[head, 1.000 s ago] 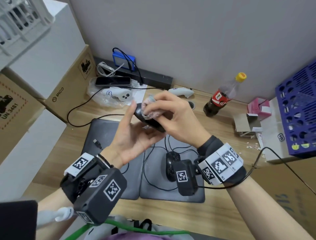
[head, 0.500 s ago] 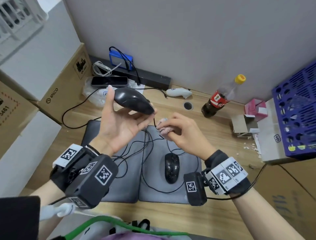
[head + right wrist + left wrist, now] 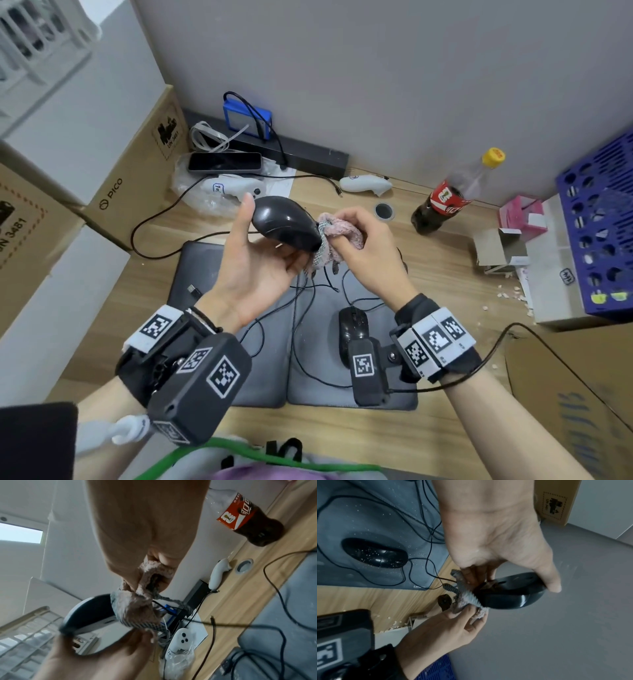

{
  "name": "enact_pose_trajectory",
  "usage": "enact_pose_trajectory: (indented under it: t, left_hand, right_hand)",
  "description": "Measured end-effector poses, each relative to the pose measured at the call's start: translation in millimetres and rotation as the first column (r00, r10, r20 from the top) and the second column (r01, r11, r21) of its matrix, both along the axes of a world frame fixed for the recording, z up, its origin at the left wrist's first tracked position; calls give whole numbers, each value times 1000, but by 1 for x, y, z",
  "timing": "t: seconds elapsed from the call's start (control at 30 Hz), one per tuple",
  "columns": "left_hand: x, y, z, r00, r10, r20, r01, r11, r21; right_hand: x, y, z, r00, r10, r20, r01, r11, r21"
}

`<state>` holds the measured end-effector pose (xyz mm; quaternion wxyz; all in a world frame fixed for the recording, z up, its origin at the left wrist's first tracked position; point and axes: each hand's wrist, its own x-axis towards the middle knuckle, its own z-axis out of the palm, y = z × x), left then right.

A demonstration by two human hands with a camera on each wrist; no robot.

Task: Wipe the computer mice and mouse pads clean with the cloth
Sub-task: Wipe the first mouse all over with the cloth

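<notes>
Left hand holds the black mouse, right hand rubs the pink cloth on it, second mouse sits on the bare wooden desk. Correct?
One error: the second black mouse sits on the grey mouse pad, not bare wood; the head view shows it. The left hand holding the glossy black mouse and right hand rubbing the pink cloth stand.

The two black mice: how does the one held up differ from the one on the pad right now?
The held mouse is lifted off the desk, gripped by the left hand, while the second mouse lies flat on the grey mouse pad. The right hand presses the cloth against the held mouse's front end; nothing touches the second mouse. In the left wrist view the second mouse is dotted with pale specks; the held mouse looks clean. Both are black and wired.
</notes>
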<state>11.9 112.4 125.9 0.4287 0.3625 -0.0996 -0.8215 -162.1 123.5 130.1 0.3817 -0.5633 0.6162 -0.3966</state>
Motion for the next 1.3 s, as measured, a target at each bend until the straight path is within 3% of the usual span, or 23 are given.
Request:
enact_pose_trajectory:
  t: [0.2,0.43,0.6,0.77,0.93,1.13,1.3]
  left_hand:
    - [0,-4,-1,986,93,-142,-87,995,44]
    - [-2,-1,-1,996,48,-77,-50,998,-25]
    - [2,-5,-3,997,58,-48,-58,998,-13]
    - [2,-3,-7,1000,-8,-10,8,996,-89]
    - [-1,-10,-4,999,18,34,-15,995,-101]
    - [0,-9,8,998,-65,-19,62,986,-152]
    - [7,-13,8,997,-39,-60,32,992,-119]
  right_hand:
    - [9,10,-1,995,71,72,-79,990,118]
    - [13,3,-7,995,-96,28,89,979,182]
    - [17,4,-4,994,-69,88,50,978,204]
    - [14,2,-12,992,-127,8,121,965,231]
    - [18,4,-5,987,-135,84,116,974,195]
    - [17,3,-6,976,-159,151,123,966,225]
    - [-6,8,-8,956,-233,179,180,946,271]
